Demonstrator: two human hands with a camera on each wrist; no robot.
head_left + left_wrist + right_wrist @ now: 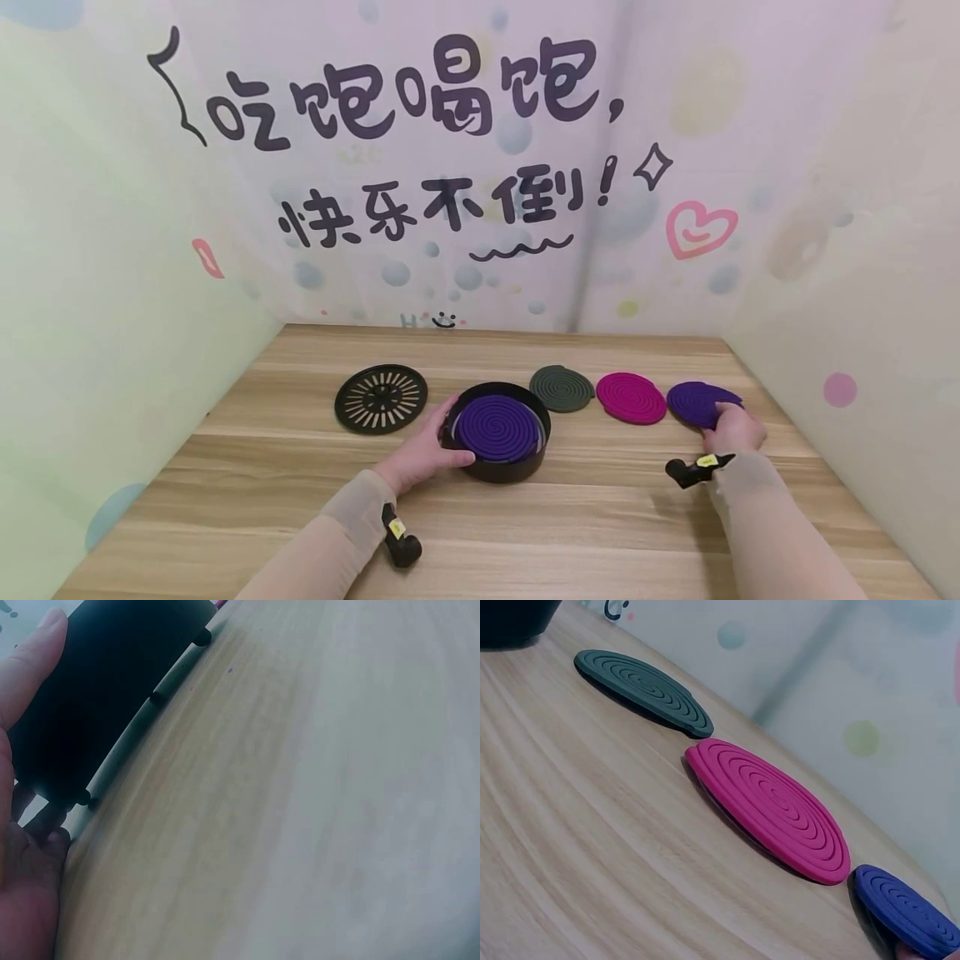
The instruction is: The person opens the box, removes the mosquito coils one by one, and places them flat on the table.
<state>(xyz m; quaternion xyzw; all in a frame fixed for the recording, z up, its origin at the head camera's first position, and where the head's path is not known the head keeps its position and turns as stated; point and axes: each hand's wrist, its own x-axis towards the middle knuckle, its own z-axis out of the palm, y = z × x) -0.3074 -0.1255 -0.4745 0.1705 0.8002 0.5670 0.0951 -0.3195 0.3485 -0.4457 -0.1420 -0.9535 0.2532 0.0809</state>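
My left hand (423,454) grips the left side of a round black mosquito coil holder (498,473), thumb at the front of its rim and fingers around the far side. Inside the holder lies a purple spiral mosquito coil (497,427). The left wrist view shows the thumb against the dark holder wall (97,690) and small feet under the holder. At the far right, my right hand (738,429) pinches the near right edge of another purple mosquito coil (696,402). In the right wrist view that coil (904,907) is tilted, a fingertip under its edge.
A pink coil (630,397) and a grey-green coil (561,388) lie on the wooden table (555,533) between the holder and the right hand. Left of the holder lies a black slotted lid (360,417). Pale walls enclose the table's back and sides.
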